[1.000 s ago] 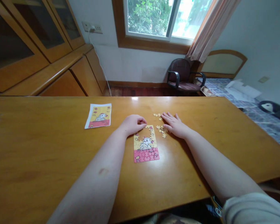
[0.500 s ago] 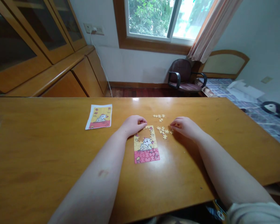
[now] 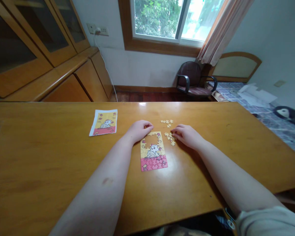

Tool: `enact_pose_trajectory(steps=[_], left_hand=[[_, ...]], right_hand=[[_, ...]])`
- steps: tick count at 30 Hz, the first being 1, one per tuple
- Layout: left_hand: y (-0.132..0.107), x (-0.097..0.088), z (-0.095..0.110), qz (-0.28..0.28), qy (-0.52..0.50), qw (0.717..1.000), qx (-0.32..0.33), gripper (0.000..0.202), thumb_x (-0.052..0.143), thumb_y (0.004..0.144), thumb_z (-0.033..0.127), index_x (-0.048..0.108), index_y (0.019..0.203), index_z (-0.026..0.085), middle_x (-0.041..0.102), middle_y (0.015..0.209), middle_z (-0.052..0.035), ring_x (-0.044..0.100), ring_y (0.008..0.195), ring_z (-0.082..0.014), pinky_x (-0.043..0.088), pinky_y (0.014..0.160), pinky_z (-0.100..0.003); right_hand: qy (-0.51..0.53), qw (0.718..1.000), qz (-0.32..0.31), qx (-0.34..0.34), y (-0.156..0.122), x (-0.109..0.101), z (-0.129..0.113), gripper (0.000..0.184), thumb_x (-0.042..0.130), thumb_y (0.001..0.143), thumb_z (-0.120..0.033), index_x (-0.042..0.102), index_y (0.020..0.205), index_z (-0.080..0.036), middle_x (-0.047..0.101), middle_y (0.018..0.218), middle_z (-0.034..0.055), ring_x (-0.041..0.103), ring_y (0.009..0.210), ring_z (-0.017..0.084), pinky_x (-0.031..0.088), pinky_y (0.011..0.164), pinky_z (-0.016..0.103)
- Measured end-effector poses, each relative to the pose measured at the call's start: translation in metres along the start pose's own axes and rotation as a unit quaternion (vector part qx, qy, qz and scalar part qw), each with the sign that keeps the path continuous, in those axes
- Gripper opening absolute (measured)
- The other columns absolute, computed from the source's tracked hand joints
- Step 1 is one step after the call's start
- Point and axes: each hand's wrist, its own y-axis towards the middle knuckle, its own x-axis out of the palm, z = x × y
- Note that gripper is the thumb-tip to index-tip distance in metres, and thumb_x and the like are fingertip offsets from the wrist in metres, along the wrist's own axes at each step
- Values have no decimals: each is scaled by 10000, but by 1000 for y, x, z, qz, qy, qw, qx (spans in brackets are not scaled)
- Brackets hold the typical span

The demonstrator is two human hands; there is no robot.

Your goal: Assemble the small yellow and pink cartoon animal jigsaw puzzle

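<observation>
A small, partly assembled jigsaw puzzle [image 3: 153, 154] in yellow and pink with a white cartoon animal lies on the wooden table [image 3: 39, 157]. My left hand [image 3: 139, 130] rests curled at the puzzle's top left corner, fingertips on its upper edge. My right hand [image 3: 186, 135] lies just right of the puzzle, fingers curled and pinching among the loose pieces [image 3: 170, 138]. A second small cluster of loose pieces [image 3: 167, 122] lies a little farther back. What the right fingers hold is too small to make out.
A printed reference picture [image 3: 104, 122] of the same image lies on the table to the left. Wooden cabinets [image 3: 39, 49] stand at the left. Beyond the table are a dark armchair [image 3: 193, 78], a window, and a bed [image 3: 260, 105] at the right.
My right hand went from lying flat on the loose pieces to a curled pinch, drew back to the right, then moved left again onto the pieces. My left hand stayed put.
</observation>
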Motion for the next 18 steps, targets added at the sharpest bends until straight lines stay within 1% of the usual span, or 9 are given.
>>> enact_pose_trajectory(steps=[4,8,11,14,16,18], left_hand=[[0,-1,2,-3,5,1000,-4,326,516,820,440,730,897,206,710,925,-45,619,845,-206,464,761,-318],[0,0,2,-5,2,1000,-11,317,522,821,435,726,900,204,711,931,-42,622,862,-204,463,766,-316],[0,0,1,-4,3,1000,-12,312,526,824,434,726,900,206,712,937,-40,622,863,-202,461,770,-316],[0,0,2,-2,6,1000,-14,312,524,830,431,726,905,205,713,933,-41,620,851,-198,459,764,-316],[0,0,2,-2,6,1000,-15,310,524,830,426,726,907,204,713,929,-41,619,843,-197,459,757,-316],[0,-1,3,-3,7,1000,-17,309,525,829,424,727,906,203,713,929,-43,619,840,-197,458,754,-316]], right_hand=[[17,1000,-3,-17,1,4,0,272,520,922,-282,696,1122,-228,654,990,87,637,841,179,488,813,296],[37,999,-4,-23,2,6,4,231,547,912,-307,728,1035,-232,647,953,78,636,825,174,494,800,291],[43,999,2,-22,3,5,4,205,557,906,-296,736,972,-220,653,944,74,638,824,172,497,801,290],[30,999,3,-30,2,2,1,203,562,900,-278,730,995,-215,656,960,80,640,835,175,496,815,299],[21,999,0,-38,2,1,-1,217,561,902,-286,726,1025,-216,659,972,85,643,843,178,496,819,303],[20,999,-3,-42,2,0,-2,219,563,903,-301,730,1017,-216,664,970,83,645,839,178,496,812,299]])
